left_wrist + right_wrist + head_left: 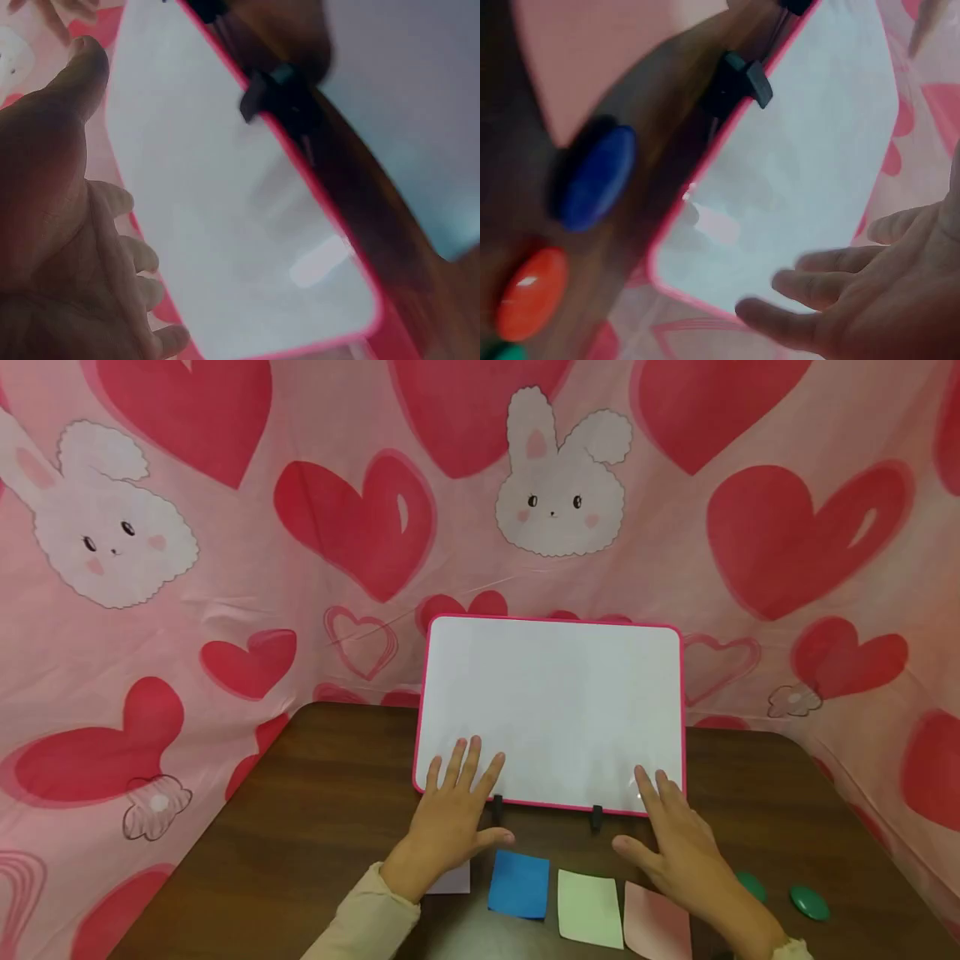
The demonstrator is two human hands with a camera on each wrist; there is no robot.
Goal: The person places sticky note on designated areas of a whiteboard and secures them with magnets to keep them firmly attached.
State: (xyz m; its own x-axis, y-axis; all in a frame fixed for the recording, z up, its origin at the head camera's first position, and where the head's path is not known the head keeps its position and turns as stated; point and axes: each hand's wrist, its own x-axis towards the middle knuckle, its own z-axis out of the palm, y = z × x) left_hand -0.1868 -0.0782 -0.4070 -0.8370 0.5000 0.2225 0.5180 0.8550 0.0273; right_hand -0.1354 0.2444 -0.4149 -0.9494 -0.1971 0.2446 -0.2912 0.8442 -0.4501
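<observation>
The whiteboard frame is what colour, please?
The whiteboard frame is bright pink, clearest in the head view.

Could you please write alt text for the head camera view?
A person's left hand and right hand are spread before a blank, pink-rimmed whiteboard standing on a dark table. Four coloured paper squares and two green discs lie nearer the camera; a pink heart-and-rabbit cloth hangs behind.

Pink cloth (465, 539) printed with hearts (360, 531) and rabbits (558, 518) hangs behind a brown table (345, 760).
</observation>
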